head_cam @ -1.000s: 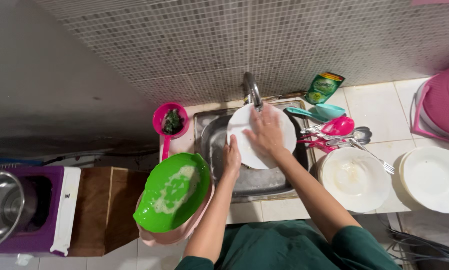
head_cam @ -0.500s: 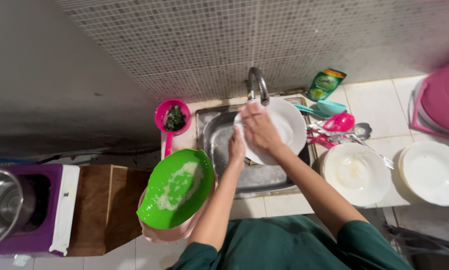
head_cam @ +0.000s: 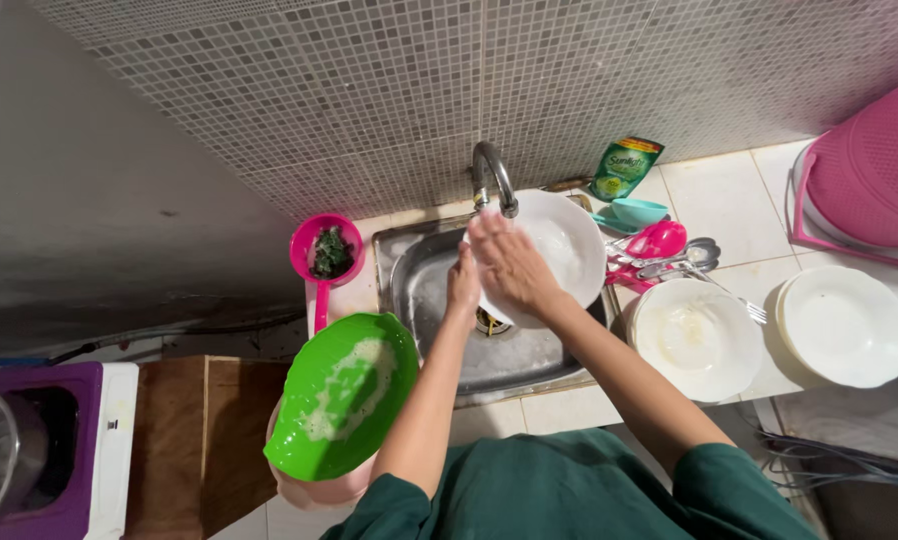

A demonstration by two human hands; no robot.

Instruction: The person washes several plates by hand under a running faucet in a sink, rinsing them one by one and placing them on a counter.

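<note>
A round white ceramic plate (head_cam: 569, 245) is held tilted over the stainless steel sink (head_cam: 424, 290) just below the curved metal tap (head_cam: 491, 170), in the upper middle of the frame; the left hand (head_cam: 463, 285) grips its lower left rim with fingers closed, while the right hand (head_cam: 507, 262) lies flat and open against its face. Right of the sink on the tiled counter (head_cam: 719, 195) lie pink and teal plastic spoons (head_cam: 654, 238), a soapy white bowl (head_cam: 696, 338) and stacked white plates (head_cam: 844, 325). A green plastic bowl (head_cam: 342, 395) sits at lower left.
</note>
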